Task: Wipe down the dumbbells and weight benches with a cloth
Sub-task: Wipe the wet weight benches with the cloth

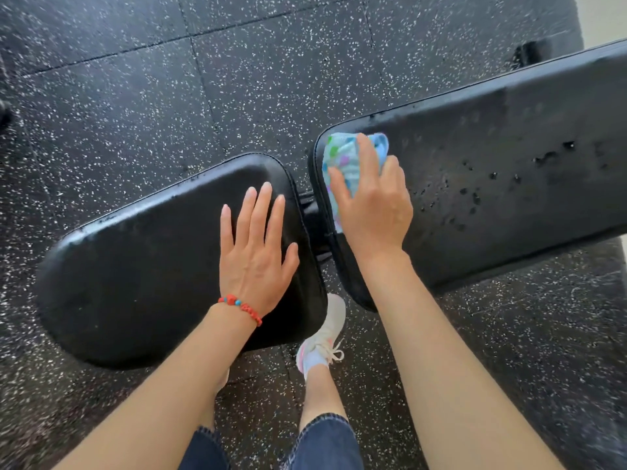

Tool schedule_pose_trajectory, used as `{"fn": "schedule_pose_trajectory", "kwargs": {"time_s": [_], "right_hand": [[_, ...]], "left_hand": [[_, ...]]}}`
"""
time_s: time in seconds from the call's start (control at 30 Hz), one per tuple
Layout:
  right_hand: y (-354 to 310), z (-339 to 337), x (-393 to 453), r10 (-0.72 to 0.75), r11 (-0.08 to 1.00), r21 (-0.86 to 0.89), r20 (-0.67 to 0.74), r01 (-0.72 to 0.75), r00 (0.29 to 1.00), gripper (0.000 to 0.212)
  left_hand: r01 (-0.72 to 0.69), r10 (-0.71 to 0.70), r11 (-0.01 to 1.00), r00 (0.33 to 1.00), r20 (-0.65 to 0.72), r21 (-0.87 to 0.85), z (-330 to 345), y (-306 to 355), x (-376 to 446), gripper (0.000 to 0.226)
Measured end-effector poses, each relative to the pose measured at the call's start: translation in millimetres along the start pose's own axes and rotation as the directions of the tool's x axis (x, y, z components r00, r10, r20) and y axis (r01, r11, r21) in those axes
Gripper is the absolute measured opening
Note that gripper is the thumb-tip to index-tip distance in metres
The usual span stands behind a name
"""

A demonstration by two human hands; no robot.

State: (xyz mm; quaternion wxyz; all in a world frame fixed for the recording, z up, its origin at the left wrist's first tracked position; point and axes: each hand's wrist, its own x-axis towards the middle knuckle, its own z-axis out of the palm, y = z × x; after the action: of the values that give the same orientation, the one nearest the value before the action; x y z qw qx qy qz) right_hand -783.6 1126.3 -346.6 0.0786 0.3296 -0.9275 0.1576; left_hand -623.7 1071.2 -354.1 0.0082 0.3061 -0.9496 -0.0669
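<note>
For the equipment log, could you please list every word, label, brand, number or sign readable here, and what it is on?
None: no readable text shows in this view.
The two black bench pads, the seat pad and the back pad, bear no label.
The cloth under the right hand has only coloured dots.
The shoe and the bracelet at the left hand show no lettering.

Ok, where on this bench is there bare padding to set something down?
The long pad is bare from the cloth under the right hand out to its far right end. The short pad is bare left of the left hand. It is crowded around the gap between pads, where both hands sit.
</note>
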Motion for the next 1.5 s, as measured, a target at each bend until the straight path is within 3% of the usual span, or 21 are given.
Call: {"fn": "schedule_pose_trajectory", "kwargs": {"time_s": [0.27, 0.6, 0.87, 1.23, 1.5], "right_hand": [[66.2, -45.3, -98.9, -0.055, 0.997, -0.049, 0.064, 0.058, 0.996, 0.041], [52.6, -3.1, 29.5, -0.021, 1.000, 0.003, -0.049, 0.021, 0.999, 0.043], [106.3, -46.7, -66.9, -0.024, 0.999, -0.028, 0.011, 0.024, 1.000, 0.042], [84.6, -4.0, 54.9, 0.025, 1.000, 0.002, -0.069, -0.024, 0.997, 0.043], [122.3, -41.4, -34.0, 0.068, 0.996, -0.051, 0.021, -0.067, 0.997, 0.043]], "left_hand": [[0.012, -0.012, 1.000, 1.000, 0.006, 0.004, -3.0, 3.0, 1.6, 0.059], [0.029, -0.035, 0.998, 0.994, -0.099, -0.056, -3.0, 35.5, 13.4, 0.051], [-0.066, 0.057, 0.986, 0.996, -0.065, -0.150, 1.1, 77.5, 44.9, 0.055], [-0.097, 0.092, 0.981, 0.995, -0.033, -0.168, 10.3, 89.9, 52.4, 0.059], [-0.096, 0.093, 0.983, 0.995, -0.028, -0.158, 5.2, 95.9, 57.6, 0.057]]}}
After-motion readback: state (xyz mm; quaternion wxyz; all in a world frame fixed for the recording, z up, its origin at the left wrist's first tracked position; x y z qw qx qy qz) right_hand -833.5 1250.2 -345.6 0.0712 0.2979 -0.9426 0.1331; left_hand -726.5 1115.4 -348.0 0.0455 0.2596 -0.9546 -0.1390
